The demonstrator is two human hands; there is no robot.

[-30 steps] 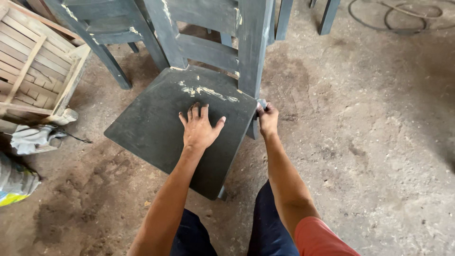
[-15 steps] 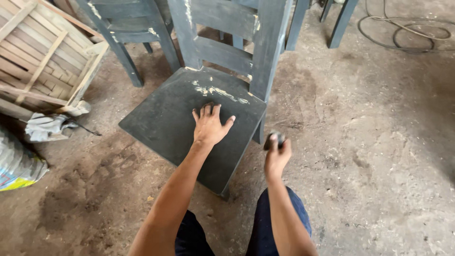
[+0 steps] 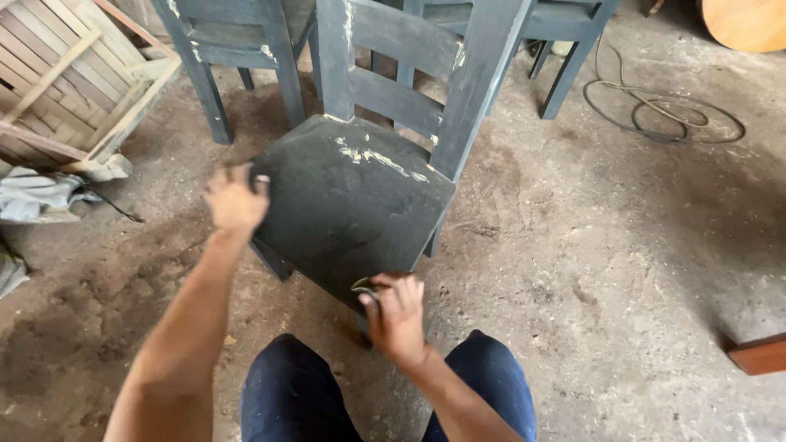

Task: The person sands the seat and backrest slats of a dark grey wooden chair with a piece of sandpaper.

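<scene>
One dark grey chair [image 3: 352,196] stands on the dirt floor [image 3: 589,270], seat coated but streaked pale near the backrest; that patch looks unfinished. Left hand [image 3: 235,198] grips the seat's left edge. Right hand [image 3: 399,315], at the seat's front corner, clenches a small dark pad [image 3: 365,288].

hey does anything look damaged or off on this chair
Yes: the dark chair has pale chipped patches across the back of its seat, where the paint looks scraped away. Similar pale chips mark its backrest posts. Nothing looks spilled.
</scene>
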